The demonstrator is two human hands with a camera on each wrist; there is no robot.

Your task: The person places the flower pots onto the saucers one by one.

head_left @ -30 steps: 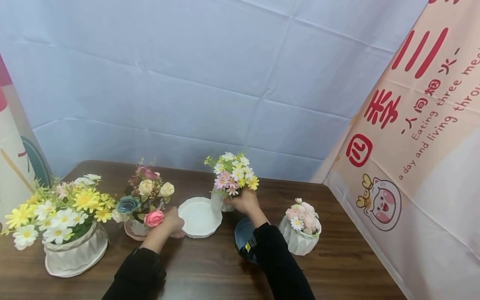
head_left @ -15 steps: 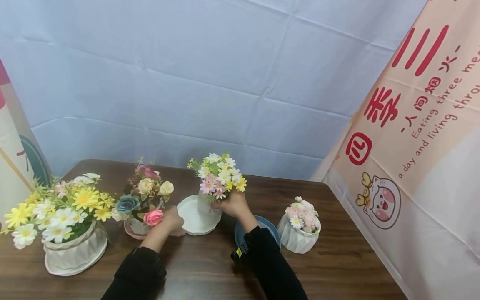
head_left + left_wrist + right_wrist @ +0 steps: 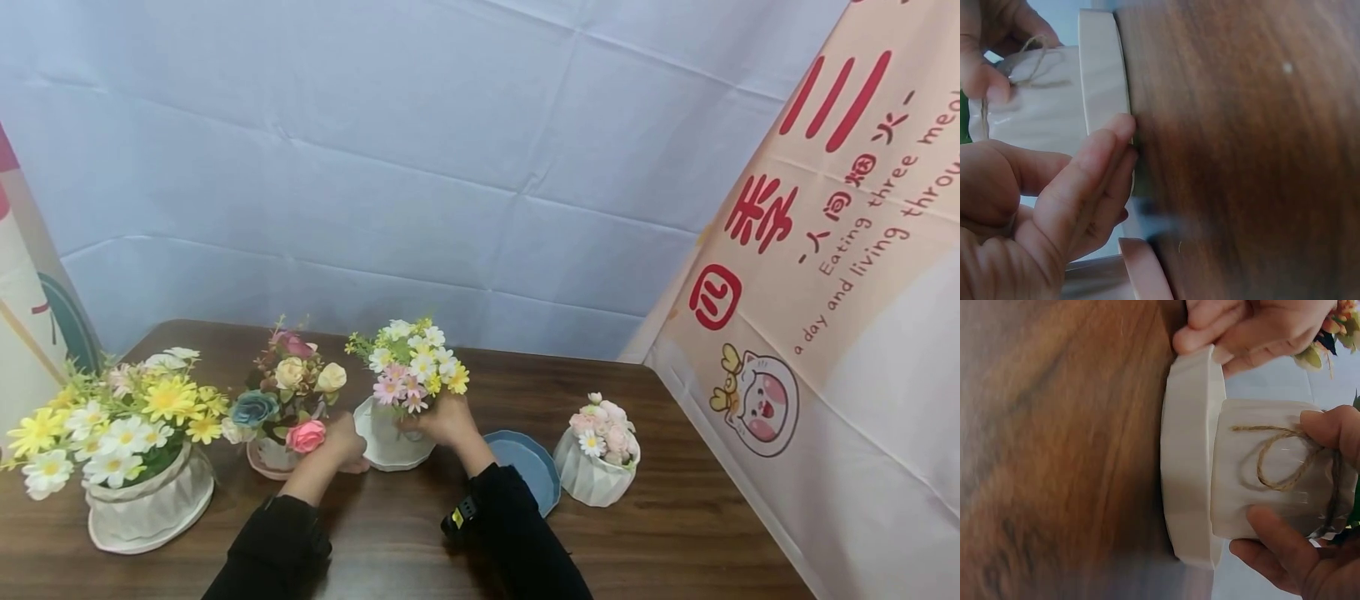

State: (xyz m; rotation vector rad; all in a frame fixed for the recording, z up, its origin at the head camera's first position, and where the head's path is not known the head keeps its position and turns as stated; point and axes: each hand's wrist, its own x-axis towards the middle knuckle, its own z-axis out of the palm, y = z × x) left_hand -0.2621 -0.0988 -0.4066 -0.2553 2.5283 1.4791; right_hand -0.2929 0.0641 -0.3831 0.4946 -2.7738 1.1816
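My right hand (image 3: 447, 421) grips a small white flower pot (image 3: 1238, 475) with a twine bow round it, thumb and fingers on opposite sides. White, yellow and pink daisies (image 3: 416, 367) fill this pot. Its base is at a shallow white saucer (image 3: 408, 457), inside the rim in the right wrist view. My left hand (image 3: 347, 443) holds the saucer's near-left rim, fingertips against its outer wall (image 3: 1107, 75). Just left of that hand stands a pot of mixed roses (image 3: 288, 387) on a pink saucer (image 3: 1147, 269).
A large ribbed white pot (image 3: 142, 504) of yellow and white daisies stands on a saucer at the far left. Right of my right hand lies a blue saucer (image 3: 528, 467), beside a white pot (image 3: 596, 475) of pale pink flowers. A cloth (image 3: 360, 183) hangs behind the wooden table.
My right hand has carried the daisy pot leftward from beside the white saucer to over it. More of the blue saucer shows now. The left hand has stayed at the white saucer's rim.
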